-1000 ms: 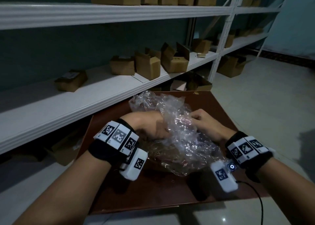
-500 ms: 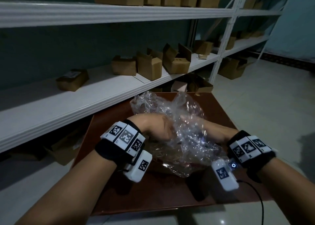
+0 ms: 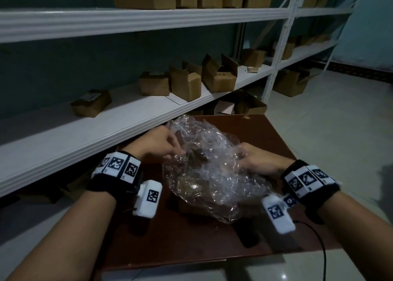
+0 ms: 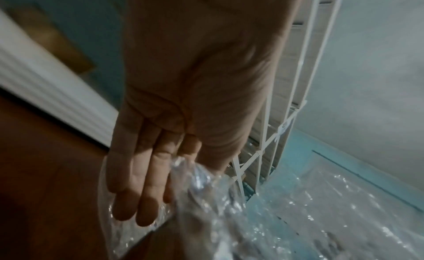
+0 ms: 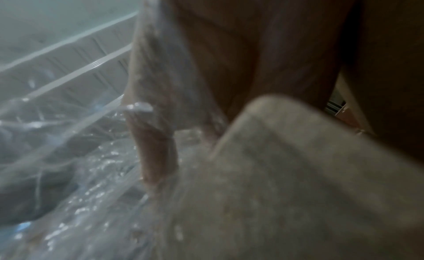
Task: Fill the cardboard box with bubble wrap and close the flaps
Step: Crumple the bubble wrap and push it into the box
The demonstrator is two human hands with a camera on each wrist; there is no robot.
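A crumpled sheet of clear bubble wrap lies over a small cardboard box on the brown table; the box shows only dimly through the film. My left hand is at the wrap's far left edge. The left wrist view shows a bunch of bubble wrap pinched by the thumb, with the other fingers nearly straight. My right hand holds the wrap's right side, its fingers covered by film. A blurred cardboard flap stands close below the right palm.
White shelving runs along the table's left and far side, with several small cardboard boxes on it. More boxes sit on the floor beyond the table. Pale tiled floor lies to the right. A black cable trails from my right wrist.
My hands have drawn apart: the left went left and away from me with the wrap's edge, the right stayed at the right side. The wrap is spread wider and flatter.
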